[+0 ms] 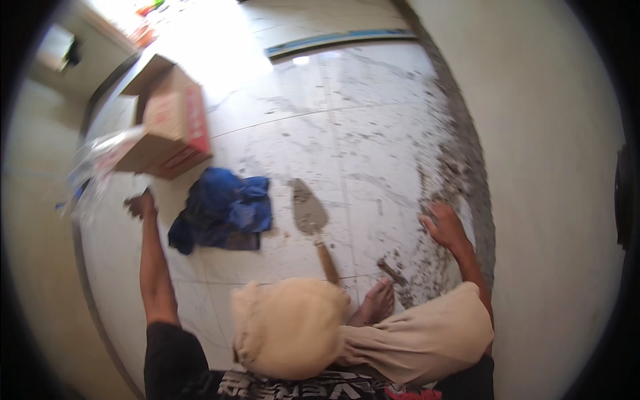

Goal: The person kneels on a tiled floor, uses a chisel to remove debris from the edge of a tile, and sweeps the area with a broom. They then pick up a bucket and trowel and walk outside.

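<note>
My left hand is stretched out at the left, near the cardboard box and clear plastic. Its fingers look apart, slightly blurred, with nothing plainly held. My right hand is low over the mortar crumbs by the right wall. Its fingers are curled toward the thumb; whatever lies between them is too small to name. Between my hands, a pointed trowel with a wooden handle lies on the tiles, its blade smeared grey. Left of it is a crumpled blue cloth. A small brown piece lies near my foot.
The open cardboard box stands at the left, with clear plastic beside it. A long blue-edged straight bar lies across the far marble-patterned tiles. A rough grey mortar strip follows the right wall. My bare foot is close by.
</note>
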